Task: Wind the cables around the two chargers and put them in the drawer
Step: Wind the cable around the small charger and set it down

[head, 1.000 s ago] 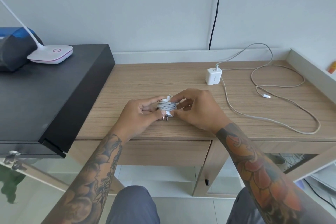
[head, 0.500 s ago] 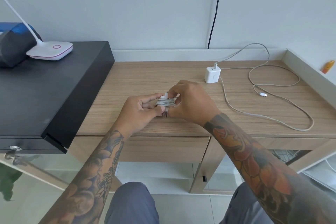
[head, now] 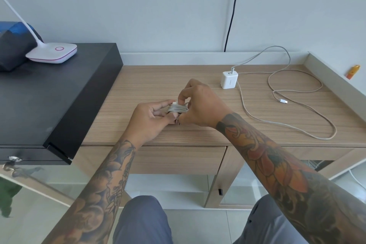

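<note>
A small white charger with its grey cable wound tightly around it (head: 177,108) is held just above the wooden desk (head: 158,85), between both hands. My left hand (head: 150,119) grips it from the left, thumb underneath near the metal prongs. My right hand (head: 202,105) pinches its top and right side with curled fingers. A second white charger (head: 229,80) lies further back on the desk, its long grey cable (head: 285,113) spread in loose loops to the right. The closed drawer (head: 178,159) sits under the desk's front edge.
A black cabinet (head: 49,95) stands at the left, with a white lamp base (head: 52,53) and a dark bag (head: 13,45) on it. A black cord (head: 231,12) hangs down the wall. An orange object (head: 352,71) lies on the right ledge.
My right hand has shifted from the charger's side up over its top, fingers now pinching the wound cable from above. My left hand keeps its grip.
</note>
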